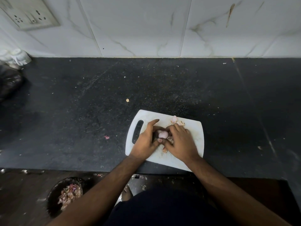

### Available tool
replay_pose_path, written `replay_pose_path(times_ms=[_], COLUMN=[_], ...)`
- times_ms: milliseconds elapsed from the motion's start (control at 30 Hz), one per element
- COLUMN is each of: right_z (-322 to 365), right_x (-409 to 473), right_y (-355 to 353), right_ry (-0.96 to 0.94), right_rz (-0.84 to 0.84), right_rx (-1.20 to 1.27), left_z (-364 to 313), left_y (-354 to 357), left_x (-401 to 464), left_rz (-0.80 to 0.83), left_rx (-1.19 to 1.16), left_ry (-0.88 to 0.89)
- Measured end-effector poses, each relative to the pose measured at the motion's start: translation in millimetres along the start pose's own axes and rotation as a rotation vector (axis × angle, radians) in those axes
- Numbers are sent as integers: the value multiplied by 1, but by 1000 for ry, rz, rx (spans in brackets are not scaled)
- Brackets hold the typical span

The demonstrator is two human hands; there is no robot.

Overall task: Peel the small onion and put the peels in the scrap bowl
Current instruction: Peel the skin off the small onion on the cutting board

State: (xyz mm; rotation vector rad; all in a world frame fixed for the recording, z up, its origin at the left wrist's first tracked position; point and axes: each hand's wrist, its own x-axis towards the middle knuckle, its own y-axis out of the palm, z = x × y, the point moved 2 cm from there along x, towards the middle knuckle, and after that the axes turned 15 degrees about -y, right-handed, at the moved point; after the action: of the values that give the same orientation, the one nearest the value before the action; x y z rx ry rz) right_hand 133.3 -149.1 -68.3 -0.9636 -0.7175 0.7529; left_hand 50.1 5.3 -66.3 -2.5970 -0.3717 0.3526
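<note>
A small pale pink onion sits between both my hands over the white cutting board. My left hand cups it from the left, index finger stretched out. My right hand grips it from the right, fingertips on loose skin under it. Two other small peeled onions lie at the board's far edge. The dark scrap bowl, with peels in it, stands on the floor at lower left, below the counter's edge.
The black counter carries scattered crumbs and a pink peel scrap left of the board. A dark bag and white jars sit at far left. A tiled wall with a socket stands behind.
</note>
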Motion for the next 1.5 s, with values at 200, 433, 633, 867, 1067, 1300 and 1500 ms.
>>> replay_pose_path(times_ms=[200,433,633,867,1067,1300,1500], right_z=[1,-3,-2,3,4,-3,-9], right_x=[-1,-7,-7,-9,-8,-6,-9], right_y=[-3,-10,-9,-9,-12,-11,-12], right_ry=[-10,144,121,24,-8,-65,22], right_rz=[-76,-258,-190,-199,-170,-206,-274], right_rx=[89,446,473,407,410,434,539], left_z=[2,-3,-9,-9,-9,-6,-1], left_y=[3,2,-2,-2,-2,-3,-3], left_x=[-3,-2,-3,-3,-3,-4,-4], left_rz=[-6,-61,-68,-81,-117,-63,-58], left_rx=[-54,-60,59,84,61,1,19], left_ry=[13,38,142,159,110,40,1])
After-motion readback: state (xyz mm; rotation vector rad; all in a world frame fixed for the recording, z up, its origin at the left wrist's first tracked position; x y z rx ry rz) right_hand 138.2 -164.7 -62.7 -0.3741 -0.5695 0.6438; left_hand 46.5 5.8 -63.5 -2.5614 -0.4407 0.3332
